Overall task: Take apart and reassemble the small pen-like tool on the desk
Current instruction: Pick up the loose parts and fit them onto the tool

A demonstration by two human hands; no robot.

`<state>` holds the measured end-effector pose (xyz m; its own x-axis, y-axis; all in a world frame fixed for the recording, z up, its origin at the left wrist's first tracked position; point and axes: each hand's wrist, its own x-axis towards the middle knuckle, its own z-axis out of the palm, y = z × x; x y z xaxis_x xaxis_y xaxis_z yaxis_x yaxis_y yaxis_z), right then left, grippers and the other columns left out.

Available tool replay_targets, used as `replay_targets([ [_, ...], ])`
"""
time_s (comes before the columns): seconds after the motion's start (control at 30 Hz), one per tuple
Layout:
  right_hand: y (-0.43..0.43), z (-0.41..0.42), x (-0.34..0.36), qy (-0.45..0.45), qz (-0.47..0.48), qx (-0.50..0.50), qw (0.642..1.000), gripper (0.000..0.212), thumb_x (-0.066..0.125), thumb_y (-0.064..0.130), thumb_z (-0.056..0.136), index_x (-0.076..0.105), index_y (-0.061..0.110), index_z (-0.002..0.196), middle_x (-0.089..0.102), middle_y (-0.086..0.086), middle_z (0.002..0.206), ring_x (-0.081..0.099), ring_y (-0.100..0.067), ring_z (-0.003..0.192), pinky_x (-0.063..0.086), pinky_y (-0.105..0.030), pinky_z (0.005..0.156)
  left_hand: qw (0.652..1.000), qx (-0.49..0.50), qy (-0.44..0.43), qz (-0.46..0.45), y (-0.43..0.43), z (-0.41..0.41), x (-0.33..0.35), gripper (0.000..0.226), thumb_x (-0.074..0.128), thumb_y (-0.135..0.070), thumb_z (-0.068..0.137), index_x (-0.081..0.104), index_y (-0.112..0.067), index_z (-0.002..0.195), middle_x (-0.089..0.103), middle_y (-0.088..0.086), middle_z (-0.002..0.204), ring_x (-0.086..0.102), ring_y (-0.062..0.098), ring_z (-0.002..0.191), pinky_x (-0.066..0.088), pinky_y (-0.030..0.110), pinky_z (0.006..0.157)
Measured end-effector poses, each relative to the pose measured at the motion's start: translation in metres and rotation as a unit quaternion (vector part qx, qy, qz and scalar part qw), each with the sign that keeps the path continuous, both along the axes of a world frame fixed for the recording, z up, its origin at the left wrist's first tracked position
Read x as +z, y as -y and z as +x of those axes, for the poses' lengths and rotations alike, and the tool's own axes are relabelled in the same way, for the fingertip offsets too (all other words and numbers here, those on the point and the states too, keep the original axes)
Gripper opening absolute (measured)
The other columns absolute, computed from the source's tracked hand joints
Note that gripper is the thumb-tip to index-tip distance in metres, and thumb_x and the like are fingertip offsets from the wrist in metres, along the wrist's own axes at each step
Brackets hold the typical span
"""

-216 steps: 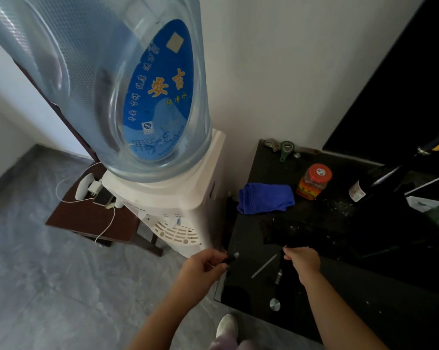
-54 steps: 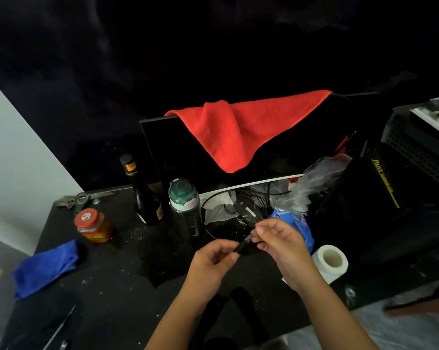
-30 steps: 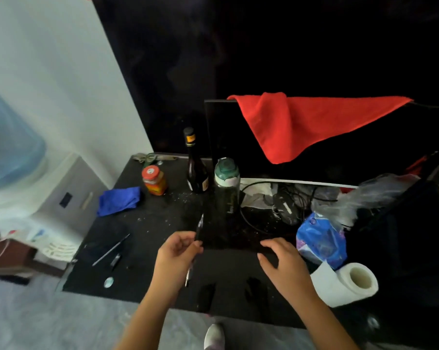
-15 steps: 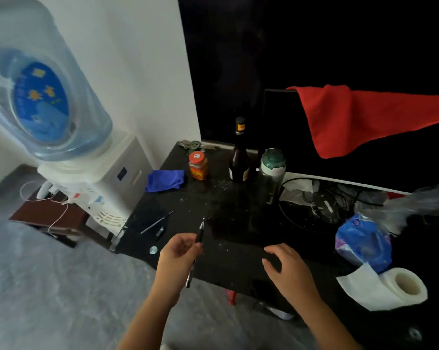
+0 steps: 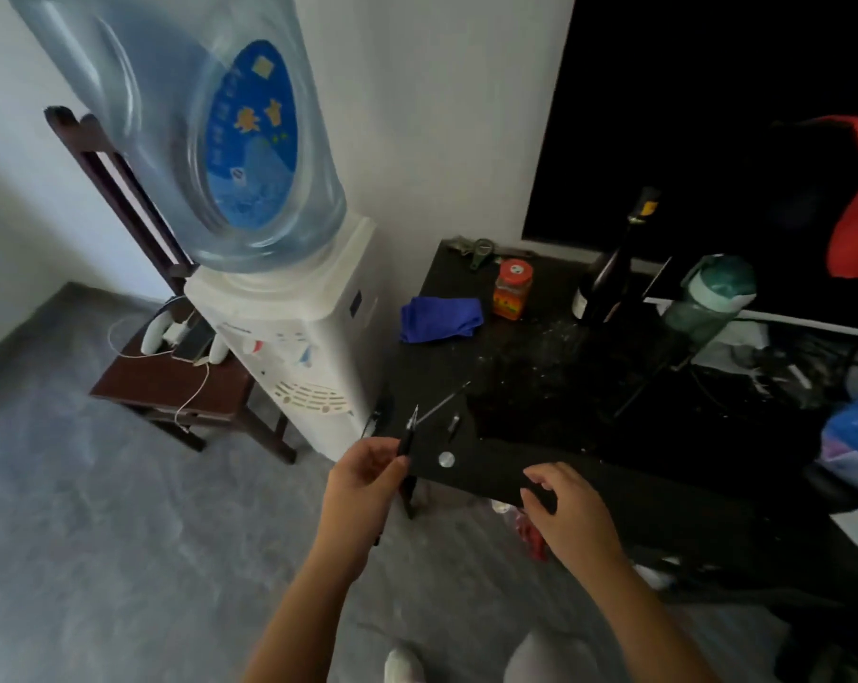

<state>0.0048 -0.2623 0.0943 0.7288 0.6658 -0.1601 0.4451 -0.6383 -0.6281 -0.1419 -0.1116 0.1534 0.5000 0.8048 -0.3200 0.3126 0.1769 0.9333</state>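
Head view, 1 camera. Landmark for all positions: the round silver disc [image 5: 446,458] lying near the front-left corner of the black desk [image 5: 589,386].

Left hand [image 5: 363,480], just left of the disc and off the desk edge: thumb and fingers pinched shut around the dark barrel of the pen-like tool [image 5: 407,438], held nearly upright with its pointed tip up. Right hand [image 5: 562,505], right of the disc at the front edge of the desk: fingers loosely curled. Nothing is visible in them; whether it holds a small part, I cannot tell.

Loose parts: a thin rod [image 5: 444,401] lies diagonally just behind the disc; a short dark piece [image 5: 452,426] sits directly behind the disc, between it and the rod. Judgement: the tool is partly apart and these pieces belong to it.

Step in hand, judged: bring the barrel over the parts and refit them. Do it over the desk, not over the floor as now, since a dropped piece would be hard to find. Keep the barrel steady in the left hand, feed the rod in straight with the right, no forcing.

Writing: well left of the disc, the water jug [image 5: 210,130] has a blue label with yellow characters, too blurred to read. Far behind the disc, the orange jar [image 5: 512,289] has a label, also illegible.
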Motion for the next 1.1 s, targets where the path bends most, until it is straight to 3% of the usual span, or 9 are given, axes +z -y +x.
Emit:
replay_targets([
  [0.13, -0.031, -0.022, -0.003, -0.008, -0.024, 0.004, 1.000, 0.025, 0.056, 0.023, 0.086, 0.058, 0.022, 0.111, 0.049, 0.014, 0.101, 0.044, 0.002, 0.092, 0.032, -0.005, 0.064, 1.000, 0.000, -0.005, -0.023, -0.025, -0.022, -0.007, 0.015, 0.057, -0.005, 0.084, 0.062, -0.019, 0.081, 0.062, -0.001, 0.067, 0.052, 0.007, 0.052, 0.041, 0.013, 0.043],
  [0.3, -0.071, -0.009, -0.008, -0.008, -0.032, 0.009, 0.999, 0.026, 0.056, 0.022, 0.086, 0.057, 0.022, 0.112, 0.056, 0.006, 0.113, 0.050, -0.005, 0.102, 0.037, -0.015, 0.079, 0.999, -0.014, -0.006, -0.031, -0.062, -0.012, -0.016, 0.013, 0.058, -0.005, 0.083, 0.063, -0.016, 0.087, 0.064, 0.000, 0.075, 0.056, -0.006, 0.050, 0.046, 0.007, 0.049],
  [0.47, -0.111, 0.027, -0.013, -0.015, -0.018, -0.018, 1.000, 0.026, 0.056, 0.021, 0.086, 0.057, 0.019, 0.112, 0.058, 0.002, 0.113, 0.052, -0.009, 0.104, 0.040, -0.020, 0.081, 0.998, -0.063, -0.015, -0.008, -0.102, 0.026, -0.013, 0.012, 0.058, -0.001, 0.083, 0.063, -0.007, 0.092, 0.064, 0.002, 0.077, 0.058, -0.008, 0.056, 0.045, 0.004, 0.052],
  [0.57, -0.125, 0.047, -0.016, -0.019, -0.013, -0.043, 0.999, 0.026, 0.056, 0.021, 0.086, 0.057, 0.018, 0.111, 0.058, 0.002, 0.112, 0.052, -0.010, 0.104, 0.040, -0.021, 0.082, 0.995, -0.091, -0.027, -0.001, -0.125, 0.051, -0.009, 0.012, 0.058, -0.002, 0.082, 0.063, -0.009, 0.092, 0.066, 0.003, 0.080, 0.060, -0.004, 0.061, 0.047, 0.007, 0.055],
  [0.67, -0.133, 0.061, -0.017, -0.026, -0.015, -0.064, 0.998, 0.025, 0.056, 0.021, 0.085, 0.057, 0.019, 0.110, 0.058, 0.003, 0.110, 0.052, -0.008, 0.101, 0.040, -0.021, 0.082, 0.992, -0.118, -0.033, -0.001, -0.139, 0.072, -0.008, 0.013, 0.059, -0.004, 0.082, 0.063, -0.009, 0.093, 0.068, 0.009, 0.087, 0.063, 0.012, 0.077, 0.050, 0.018, 0.068],
  [0.77, -0.134, 0.068, -0.019, -0.039, -0.016, -0.107, 0.993, 0.024, 0.056, 0.021, 0.085, 0.058, 0.019, 0.109, 0.058, 0.003, 0.108, 0.051, -0.007, 0.098, 0.041, -0.022, 0.081, 0.983, -0.175, -0.053, 0.004, -0.148, 0.094, -0.007, 0.013, 0.059, -0.006, 0.082, 0.063, -0.012, 0.093, 0.068, 0.006, 0.086, 0.062, 0.012, 0.078, 0.050, 0.019, 0.070],
  [0.87, -0.130, 0.067, -0.025, -0.056, -0.029, -0.156, 0.986, 0.025, 0.056, 0.022, 0.085, 0.058, 0.020, 0.110, 0.058, 0.004, 0.109, 0.050, -0.005, 0.095, 0.039, -0.020, 0.079, 0.973, -0.226, -0.047, 0.008, -0.160, 0.114, -0.010, 0.012, 0.060, -0.005, 0.082, 0.063, -0.014, 0.087, 0.066, 0.000, 0.078, 0.061, -0.001, 0.066, 0.049, 0.008, 0.062],
  [1.0, -0.126, 0.053, -0.034, -0.085, -0.058, -0.236, 0.966, 0.028, 0.056, 0.022, 0.086, 0.056, 0.020, 0.114, 0.058, 0.002, 0.114, 0.051, -0.006, 0.097, 0.042, -0.021, 0.081, 0.951, -0.304, -0.053, -0.009, -0.179, 0.132, -0.023, 0.016, 0.061, -0.004, 0.081, 0.064, -0.019, 0.081, 0.066, -0.003, 0.073, 0.060, -0.003, 0.063, 0.048, 0.019, 0.068],
  [1.1, -0.131, 0.032, -0.039, -0.094, -0.069, -0.312, 0.943, 0.030, 0.057, 0.021, 0.085, 0.056, 0.017, 0.115, 0.058, -0.001, 0.116, 0.055, -0.012, 0.102, 0.045, -0.024, 0.084, 0.926, -0.373, -0.062, 0.005, -0.194, 0.142, -0.036, 0.012, 0.061, -0.003, 0.080, 0.064, -0.013, 0.085, 0.063, -0.003, 0.072, 0.057, -0.006, 0.059, 0.048, 0.011, 0.065],
])
